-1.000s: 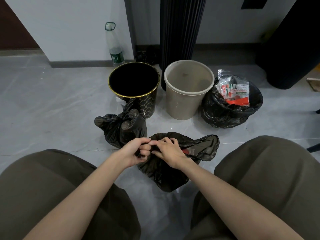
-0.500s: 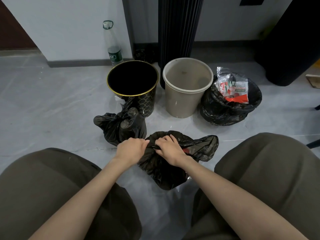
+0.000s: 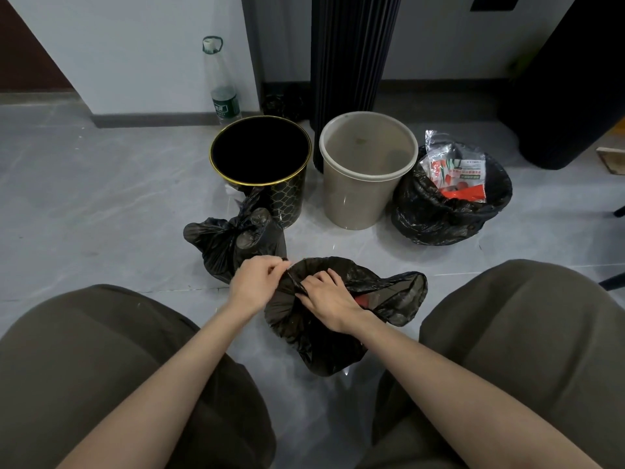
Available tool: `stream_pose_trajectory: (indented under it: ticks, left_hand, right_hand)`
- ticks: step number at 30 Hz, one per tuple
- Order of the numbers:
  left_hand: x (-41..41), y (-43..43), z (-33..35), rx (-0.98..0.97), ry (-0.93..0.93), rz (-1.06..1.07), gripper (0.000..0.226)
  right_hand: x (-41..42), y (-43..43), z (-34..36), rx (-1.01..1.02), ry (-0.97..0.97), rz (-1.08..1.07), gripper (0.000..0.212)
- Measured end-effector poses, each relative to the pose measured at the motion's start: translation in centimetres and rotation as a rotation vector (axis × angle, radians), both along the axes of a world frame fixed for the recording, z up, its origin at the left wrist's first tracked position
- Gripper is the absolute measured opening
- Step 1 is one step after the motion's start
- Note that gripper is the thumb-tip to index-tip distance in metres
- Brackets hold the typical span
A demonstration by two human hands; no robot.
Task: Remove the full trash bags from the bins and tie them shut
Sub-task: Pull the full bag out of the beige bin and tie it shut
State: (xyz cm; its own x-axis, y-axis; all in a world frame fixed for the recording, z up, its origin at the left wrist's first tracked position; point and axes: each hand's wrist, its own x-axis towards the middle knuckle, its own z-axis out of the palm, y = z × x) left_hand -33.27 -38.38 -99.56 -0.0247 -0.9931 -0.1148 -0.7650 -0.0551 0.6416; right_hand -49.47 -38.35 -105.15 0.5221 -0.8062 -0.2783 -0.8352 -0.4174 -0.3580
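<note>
A black trash bag (image 3: pixel 324 336) lies on the floor between my knees, its mouth loose and something red showing inside. My left hand (image 3: pixel 257 279) pinches the bag's left rim. My right hand (image 3: pixel 329 297) grips the gathered plastic at the middle of the mouth. A knotted black bag (image 3: pixel 233 243) sits just left of it. Behind stand a black bin with a gold rim (image 3: pixel 260 164) and a beige bin (image 3: pixel 367 167), both without liners. At the right, a third bin (image 3: pixel 449 211) holds a black bag with plastic wrappers (image 3: pixel 456 172) on top.
A clear plastic bottle (image 3: pixel 221 82) stands against the white wall. A dark ribbed column (image 3: pixel 348 62) rises behind the beige bin, and a large dark object (image 3: pixel 568 79) fills the far right. My knees frame the bag on both sides. Grey tiled floor lies to the left.
My hands have drawn slightly apart on the bag's mouth; the left one pulled the rim leftward while the right one shifted over the gathered plastic.
</note>
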Motion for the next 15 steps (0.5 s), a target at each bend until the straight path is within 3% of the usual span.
stream_pose_trajectory:
  ticks: [2,3,5,7,11,15]
  left_hand:
    - [0.7,0.1,-0.4,-0.146,-0.577,-0.178,0.035]
    - [1.0,0.1,-0.6,-0.192,-0.735,-0.264,0.034]
    - [1.0,0.3,0.1,-0.224,-0.856,-0.348,0.033]
    - [0.4,0.3,0.0,-0.201,-0.632,-0.343,0.039]
    - [-1.5,-0.1,1.2,0.238,0.323,-0.071,0.046]
    - [-2.0,0.1,1.0,0.504,0.826,0.189,0.038]
  right_hand:
    - [-0.3,-0.2,0.1,-0.018,-0.008,-0.009,0.033]
    - [-0.5,-0.5,0.1,-0.028,-0.011,-0.021,0.031]
    - [-0.9,-0.9,0.2,-0.047,0.002,-0.043,0.027]
    - [-1.3,-1.1,0.1,-0.067,0.016,-0.067,0.027]
    - [-1.1,-0.9,0.0,-0.074,-0.058,-0.126,0.025]
    - [-0.9,-0.7,0.1,-0.023,-0.090,-0.155,0.033]
